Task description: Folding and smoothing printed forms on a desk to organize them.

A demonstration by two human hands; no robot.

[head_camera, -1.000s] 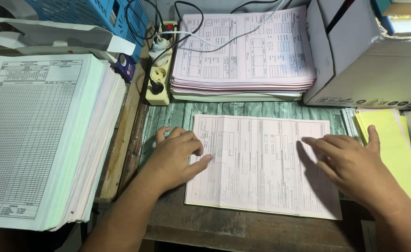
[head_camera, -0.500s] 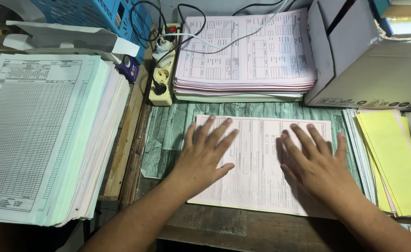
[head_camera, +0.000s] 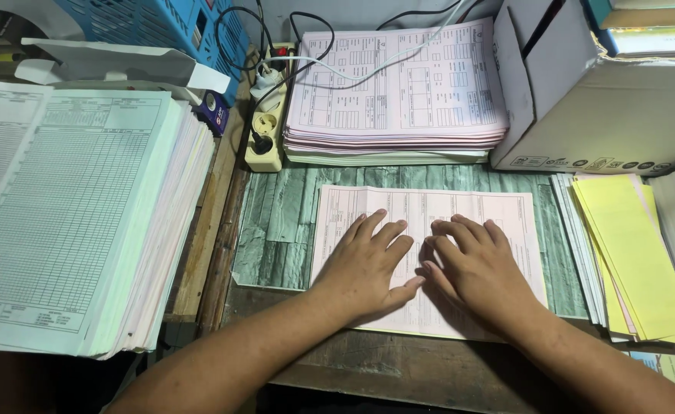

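Both grips flat, holding nothing: left hand (head_camera: 368,264) and right hand (head_camera: 475,264) press palm-down, side by side, on pink form (head_camera: 429,207).

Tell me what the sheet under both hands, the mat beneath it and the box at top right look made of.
Pink form sheet: thin matte paper, a faint fold line across it, flat under the left hand and right hand. Mat: probably vinyl or printed sheet, with a grey-green stone pattern and slight sheen. Box: white cardboard, matte, with folded flaps.
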